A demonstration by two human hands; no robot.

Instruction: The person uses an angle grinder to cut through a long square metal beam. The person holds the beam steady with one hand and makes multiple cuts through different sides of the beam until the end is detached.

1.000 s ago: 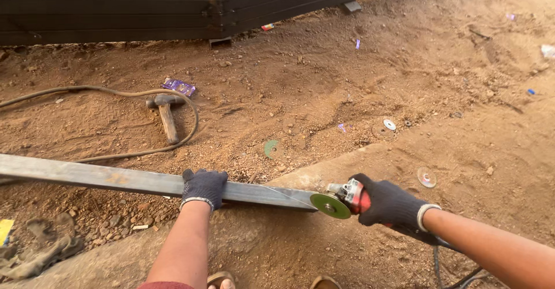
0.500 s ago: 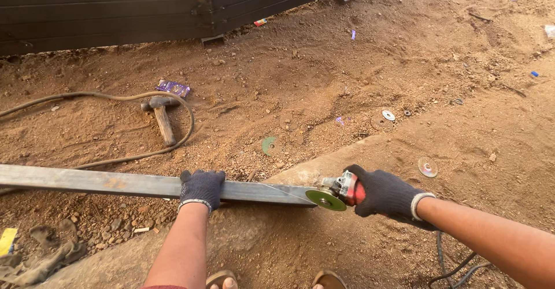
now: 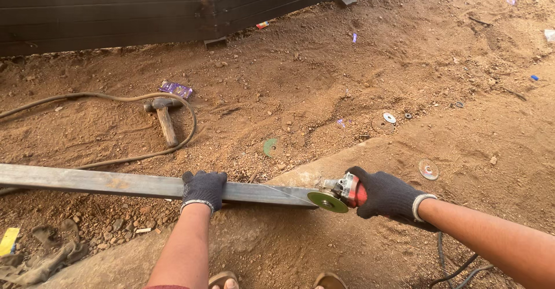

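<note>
You're at an outdoor construction site: bare dirt ground (image 3: pixel 324 81), hammer (image 3: pixel 165 118), hose (image 3: pixel 110 98), dark metal structure (image 3: pixel 115 11), scattered cutting discs (image 3: pixel 428 169).

The hammer (image 3: pixel 164 117) lies beyond the steel bar (image 3: pixel 104 181), with the grinder (image 3: pixel 338 193) at the bar's right end.

Both hands wear dark knit gloves with pale cuffs, the left hand (image 3: pixel 203 188) on a dull grey metal bar (image 3: pixel 104 182), the right hand (image 3: pixel 386 195) around a red-bodied angle grinder (image 3: pixel 342 192) with a green disc. Reddish-brown dirt (image 3: pixel 324 81) everywhere; a purple wrapper (image 3: pixel 176 89) beside the brown-handled hammer (image 3: pixel 163 115).
</note>
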